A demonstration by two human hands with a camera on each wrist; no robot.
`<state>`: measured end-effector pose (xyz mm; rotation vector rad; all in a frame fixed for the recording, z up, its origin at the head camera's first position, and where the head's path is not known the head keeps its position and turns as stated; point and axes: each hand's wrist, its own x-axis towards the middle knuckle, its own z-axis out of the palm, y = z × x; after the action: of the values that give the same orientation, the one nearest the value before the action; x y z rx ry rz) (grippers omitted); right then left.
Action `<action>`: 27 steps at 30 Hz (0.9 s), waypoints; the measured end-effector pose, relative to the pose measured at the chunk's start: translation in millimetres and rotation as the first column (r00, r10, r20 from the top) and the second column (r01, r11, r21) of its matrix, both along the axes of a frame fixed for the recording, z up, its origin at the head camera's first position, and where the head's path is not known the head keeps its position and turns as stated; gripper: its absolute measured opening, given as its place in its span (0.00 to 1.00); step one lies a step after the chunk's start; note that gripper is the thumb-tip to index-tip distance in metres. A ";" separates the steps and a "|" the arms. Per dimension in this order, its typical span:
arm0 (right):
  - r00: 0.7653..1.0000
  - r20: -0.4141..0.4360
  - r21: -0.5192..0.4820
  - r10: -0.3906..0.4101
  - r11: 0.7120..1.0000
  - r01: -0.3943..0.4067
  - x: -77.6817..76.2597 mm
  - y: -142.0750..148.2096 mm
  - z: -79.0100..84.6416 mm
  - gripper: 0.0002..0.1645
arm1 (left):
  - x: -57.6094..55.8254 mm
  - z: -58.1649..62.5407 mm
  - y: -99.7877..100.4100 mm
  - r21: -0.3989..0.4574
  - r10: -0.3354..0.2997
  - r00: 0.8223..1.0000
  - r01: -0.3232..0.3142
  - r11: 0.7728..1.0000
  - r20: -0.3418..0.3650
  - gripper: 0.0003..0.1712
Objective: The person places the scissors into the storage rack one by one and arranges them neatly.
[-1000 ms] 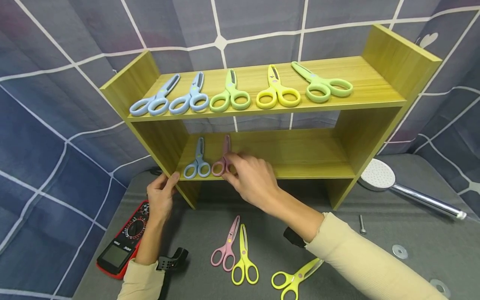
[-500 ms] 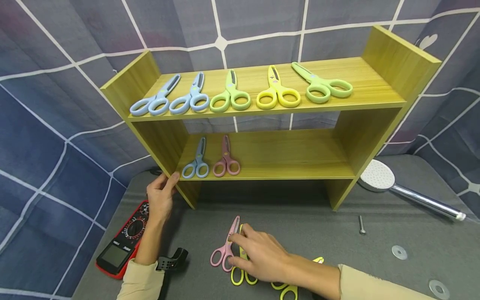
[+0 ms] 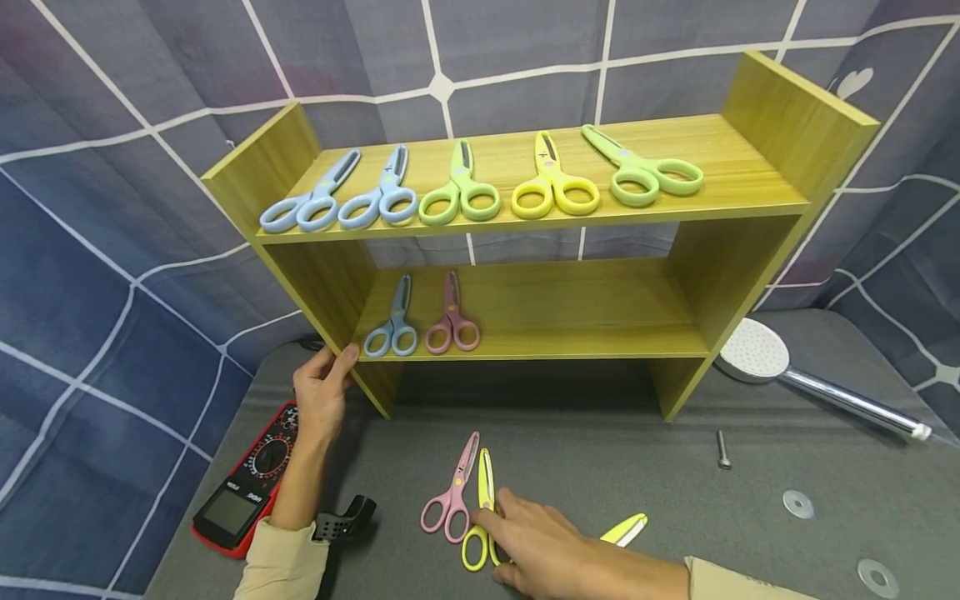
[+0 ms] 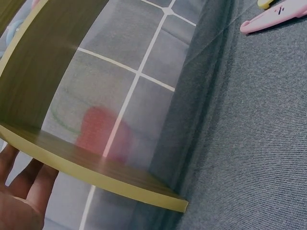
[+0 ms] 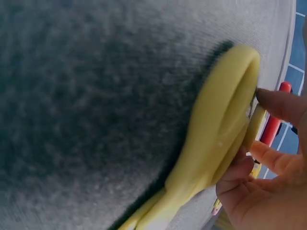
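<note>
My left hand point(image 3: 321, 392) holds the left side panel of a two-tier wooden shelf point(image 3: 570, 321), fingers at its edge in the left wrist view. My right hand point(image 3: 551, 542) is low over the cloth, its fingertips at the handles of yellow scissors point(image 3: 476, 546). A second pair of yellow scissors point(image 3: 624, 530) is partly hidden under this hand. In the right wrist view a yellow scissors handle point(image 5: 201, 124) looms close, thumb and fingers apart beside it; whether they grip cannot be seen. Pink scissors point(image 3: 448, 500) lie just left.
Blue, green and yellow scissors point(image 3: 551, 179) lie on the top tier. Blue scissors point(image 3: 394, 323) and dark pink scissors point(image 3: 452, 321) are on the lower tier. Around stand a multimeter point(image 3: 251, 475), a black strap point(image 3: 347, 518), a shower head point(image 3: 753, 350), a bolt point(image 3: 723, 450) and washers point(image 3: 798, 503).
My right hand has let go of the dark pink scissors on the lower tier and come down to the cloth, then shifted slightly right and nearer. The left hand stays put.
</note>
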<state>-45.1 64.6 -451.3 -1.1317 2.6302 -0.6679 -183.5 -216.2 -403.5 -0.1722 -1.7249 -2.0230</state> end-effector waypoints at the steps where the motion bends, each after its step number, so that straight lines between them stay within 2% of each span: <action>1: 1.000 0.009 -0.004 -0.002 1.000 0.002 0.1 0.5 0.5 0.33 | 0.0 -0.1 0.0 -0.002 0.001 1.000 -0.001 1.000 -0.002 0.12; 4: 0.999 0.031 -0.008 0.006 1.000 -0.006 -0.8 1.7 1.3 0.32 | -0.2 -0.1 0.2 -0.008 0.007 1.000 -0.007 1.000 -0.001 0.12; 8: 1.000 0.022 -0.018 0.021 1.000 -0.020 -1.9 3.5 1.6 0.33 | -0.6 -0.2 0.6 -0.006 0.012 1.000 -0.012 1.000 0.004 0.12; 14: 0.999 -0.029 -0.085 0.041 0.995 -0.043 -2.6 8.0 0.2 0.29 | -1.1 0.0 0.1 -0.012 0.029 1.000 -0.029 1.000 0.008 0.12; 17: 0.994 -0.106 -0.141 0.026 0.989 -0.041 -2.7 10.7 7.2 0.29 | -1.2 0.1 0.3 -0.016 0.032 0.999 -0.031 0.999 0.012 0.12; 21: 0.971 -0.239 -0.250 -0.027 0.968 -0.034 -4.4 14.5 26.1 0.29 | -1.2 0.0 0.6 -0.017 0.032 0.999 -0.032 0.999 0.011 0.12; 25: 0.932 -0.346 -0.374 -0.109 0.927 -0.031 -7.9 19.7 49.5 0.31 | -1.1 -0.1 0.5 -0.007 0.030 1.000 -0.030 1.000 0.002 0.12; 27: 0.916 -0.369 -0.429 -0.156 0.903 -0.019 -10.9 23.3 60.4 0.32 | -1.1 -0.3 0.4 -0.005 0.025 1.000 -0.025 1.000 0.000 0.12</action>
<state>-56.0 87.8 -391.0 -1.4219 2.9602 -1.1891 -184.5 -215.8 -403.7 -0.1513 -1.7244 -2.0012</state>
